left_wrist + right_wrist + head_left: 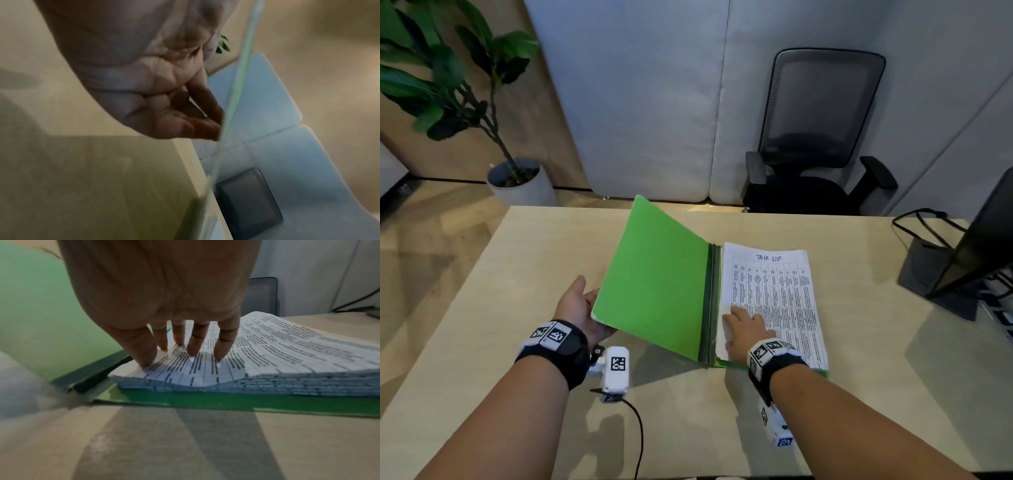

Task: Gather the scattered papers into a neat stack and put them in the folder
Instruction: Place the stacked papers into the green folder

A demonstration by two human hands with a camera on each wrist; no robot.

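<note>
Papers (774, 301) are lying stacked in the folder (654, 281) under your flat right hand (746, 330); your left hand (578, 305) is propping its cover up, fingers hidden.

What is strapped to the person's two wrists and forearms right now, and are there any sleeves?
No sleeves: both forearms are bare. The left hand and right hand each have a black wrist strap topped by white blocks printed with black-and-white square markers. A small white camera box, also marker-tagged, hangs under each wrist; a black cable trails from the left one.
</note>
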